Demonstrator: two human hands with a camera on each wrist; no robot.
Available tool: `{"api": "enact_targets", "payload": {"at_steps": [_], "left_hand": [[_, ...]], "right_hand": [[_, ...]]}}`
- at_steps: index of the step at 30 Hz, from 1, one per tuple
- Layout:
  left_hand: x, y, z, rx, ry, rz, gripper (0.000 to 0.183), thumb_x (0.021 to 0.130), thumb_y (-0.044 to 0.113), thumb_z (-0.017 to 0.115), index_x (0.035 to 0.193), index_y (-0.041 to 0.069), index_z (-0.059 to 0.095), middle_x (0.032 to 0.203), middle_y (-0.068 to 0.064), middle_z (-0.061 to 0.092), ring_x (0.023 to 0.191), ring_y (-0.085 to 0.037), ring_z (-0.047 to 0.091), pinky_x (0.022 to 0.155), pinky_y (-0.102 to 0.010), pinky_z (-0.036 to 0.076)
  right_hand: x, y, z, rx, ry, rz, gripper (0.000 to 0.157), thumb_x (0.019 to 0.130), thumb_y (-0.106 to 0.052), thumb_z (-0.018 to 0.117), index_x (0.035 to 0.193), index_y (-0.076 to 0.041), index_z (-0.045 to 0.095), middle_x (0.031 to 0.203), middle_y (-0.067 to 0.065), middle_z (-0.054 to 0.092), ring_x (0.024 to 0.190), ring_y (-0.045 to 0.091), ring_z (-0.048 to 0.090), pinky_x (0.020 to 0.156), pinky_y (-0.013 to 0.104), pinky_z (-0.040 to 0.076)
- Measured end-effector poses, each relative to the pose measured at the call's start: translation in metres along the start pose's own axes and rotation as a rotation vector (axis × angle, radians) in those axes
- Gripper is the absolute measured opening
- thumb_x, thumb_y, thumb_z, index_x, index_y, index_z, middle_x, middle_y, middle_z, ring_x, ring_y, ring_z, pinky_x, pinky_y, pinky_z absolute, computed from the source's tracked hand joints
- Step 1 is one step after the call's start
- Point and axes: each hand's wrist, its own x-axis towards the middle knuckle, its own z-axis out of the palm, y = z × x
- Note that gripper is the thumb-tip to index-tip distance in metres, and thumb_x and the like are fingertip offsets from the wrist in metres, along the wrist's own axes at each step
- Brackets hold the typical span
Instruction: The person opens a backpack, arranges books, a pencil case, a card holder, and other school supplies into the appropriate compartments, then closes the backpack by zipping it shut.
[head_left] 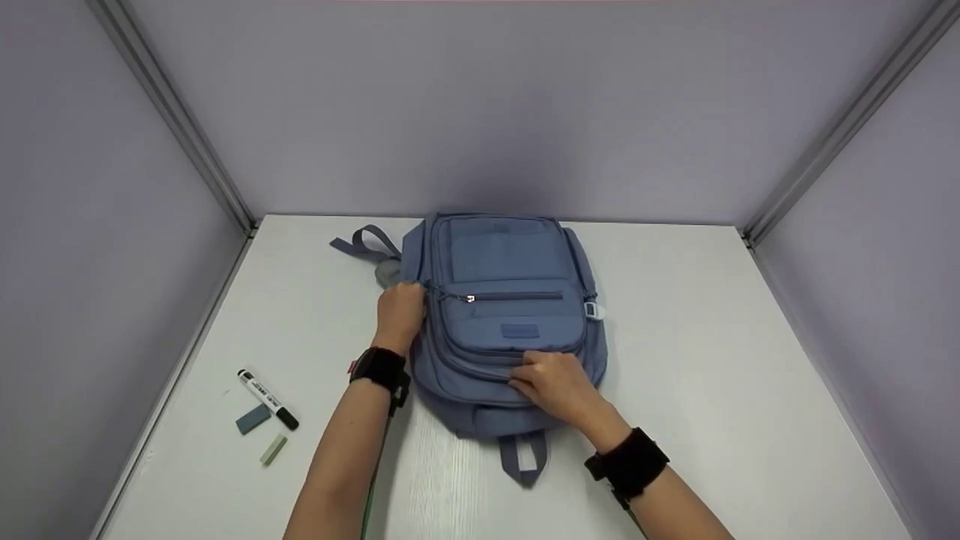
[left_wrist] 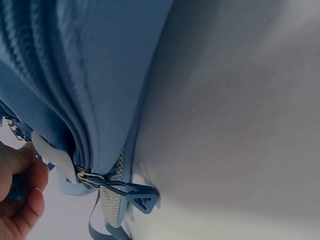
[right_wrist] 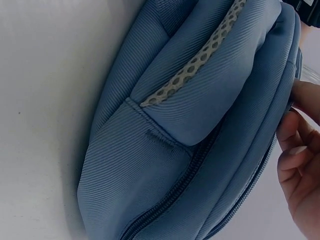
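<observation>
A blue backpack point(head_left: 517, 259) lies front side up on the white table, its top loop toward me. At its left side, my left hand point(head_left: 400, 311) has its fingers curled; in the left wrist view they pinch a small dark blue piece that looks like a zipper pull point(left_wrist: 17, 188). Beside those fingers hangs another zipper pull point(left_wrist: 142, 197), untouched. My right hand point(head_left: 559, 384) pinches the backpack's fabric by the curved zipper of the front pocket. The right wrist view shows its fingers point(right_wrist: 295, 150) at the pocket's edge, beside the zipper teeth.
Left of my left forearm lie a black-and-white marker point(head_left: 268, 399), a blue-grey block point(head_left: 253, 419) and a small pale green block point(head_left: 274, 451). A strap point(head_left: 367, 246) sticks out at the backpack's upper left. Grey panels point(head_left: 495, 112) enclose the table's back and sides.
</observation>
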Motion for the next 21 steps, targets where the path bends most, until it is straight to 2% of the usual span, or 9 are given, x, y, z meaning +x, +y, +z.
{"api": "enact_targets", "payload": {"at_steps": [6, 12, 15, 18, 21], "left_hand": [[0.0043, -0.0034, 0.0033, -0.001, 0.027, -0.001, 0.014, 0.084, -0.008, 0.06, 0.072, -0.007, 0.066, 0.068, -0.022, 0.063, 0.061, -0.041, 0.063, 0.054, -0.052, 0.052], [0.0062, -0.0059, 0.009, 0.021, 0.027, -0.048, 0.012, 0.084, -0.008, 0.06, 0.076, -0.007, 0.069, 0.072, -0.023, 0.065, 0.065, -0.041, 0.064, 0.057, -0.052, 0.052], [0.007, -0.0053, 0.0099, 0.047, 0.05, -0.059, 0.012, 0.086, -0.007, 0.059, 0.078, -0.007, 0.069, 0.074, -0.023, 0.065, 0.065, -0.041, 0.064, 0.058, -0.051, 0.052], [0.0078, -0.0041, 0.0077, 0.065, 0.072, -0.055, 0.011, 0.088, -0.004, 0.059, 0.088, -0.008, 0.068, 0.083, -0.023, 0.064, 0.072, -0.041, 0.063, 0.064, -0.051, 0.051], [0.0081, -0.0029, 0.0039, 0.06, 0.053, -0.039, 0.016, 0.089, 0.0, 0.061, 0.102, -0.006, 0.068, 0.098, -0.022, 0.063, 0.089, -0.041, 0.062, 0.075, -0.053, 0.049]], "right_hand": [[0.0003, -0.0013, 0.0002, 0.0, 0.006, -0.019, 0.004, 0.082, -0.017, 0.08, 0.084, -0.013, 0.08, 0.072, 0.0, 0.058, 0.057, 0.014, 0.06, 0.048, 0.031, 0.048], [0.0024, -0.0015, 0.0021, 0.008, 0.005, -0.026, 0.005, 0.083, -0.018, 0.079, 0.085, -0.014, 0.079, 0.073, -0.001, 0.059, 0.059, 0.013, 0.06, 0.049, 0.03, 0.049], [0.0036, -0.0021, 0.0017, 0.006, -0.011, -0.016, 0.005, 0.084, -0.018, 0.079, 0.087, -0.014, 0.079, 0.075, -0.001, 0.061, 0.061, 0.014, 0.062, 0.052, 0.031, 0.05], [0.0043, -0.0022, 0.0013, 0.011, -0.043, 0.009, 0.007, 0.085, -0.02, 0.078, 0.089, -0.014, 0.079, 0.078, -0.002, 0.063, 0.066, 0.014, 0.064, 0.055, 0.032, 0.052], [0.004, -0.0007, 0.0002, 0.024, -0.056, 0.037, 0.011, 0.086, -0.024, 0.077, 0.09, -0.014, 0.078, 0.079, -0.002, 0.064, 0.068, 0.014, 0.064, 0.057, 0.033, 0.053]]}}
